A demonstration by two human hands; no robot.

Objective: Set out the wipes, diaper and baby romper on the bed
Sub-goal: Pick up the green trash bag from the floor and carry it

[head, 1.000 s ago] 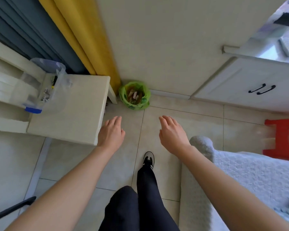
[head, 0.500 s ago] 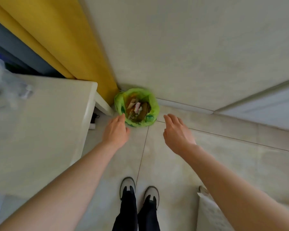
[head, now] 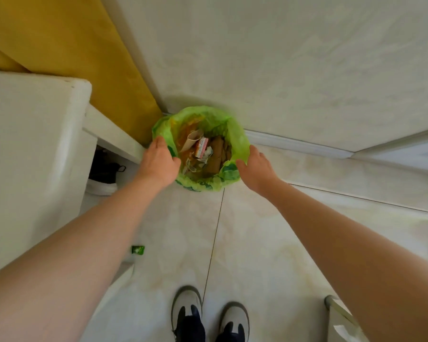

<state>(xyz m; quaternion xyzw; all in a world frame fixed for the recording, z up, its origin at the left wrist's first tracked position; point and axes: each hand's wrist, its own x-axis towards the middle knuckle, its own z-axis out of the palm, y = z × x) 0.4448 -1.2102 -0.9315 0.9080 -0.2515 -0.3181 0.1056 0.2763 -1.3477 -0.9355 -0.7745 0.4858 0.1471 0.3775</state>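
Note:
No wipes, diaper or romper are in view. A small bin lined with a green plastic bag (head: 235,141) stands on the floor against the wall, filled with paper and wrappers. My left hand (head: 158,164) is at its left rim, thumb toward the inside. My right hand (head: 256,169) is at the right rim, with its thumb on the bag's edge. Both hands have their fingers spread and hold nothing. A corner of the bed (head: 336,314) shows at the lower right.
A white table (head: 35,149) stands close on the left, with a dark shoe (head: 106,169) under it. A yellow curtain (head: 72,45) hangs behind it. A small green wrapper (head: 137,249) lies on the tiled floor. My feet (head: 187,309) stand just behind the bin.
I have stepped up to the bin and bent over it. Both hands moved forward and apart, from the air above the floor to either side of the bin's rim.

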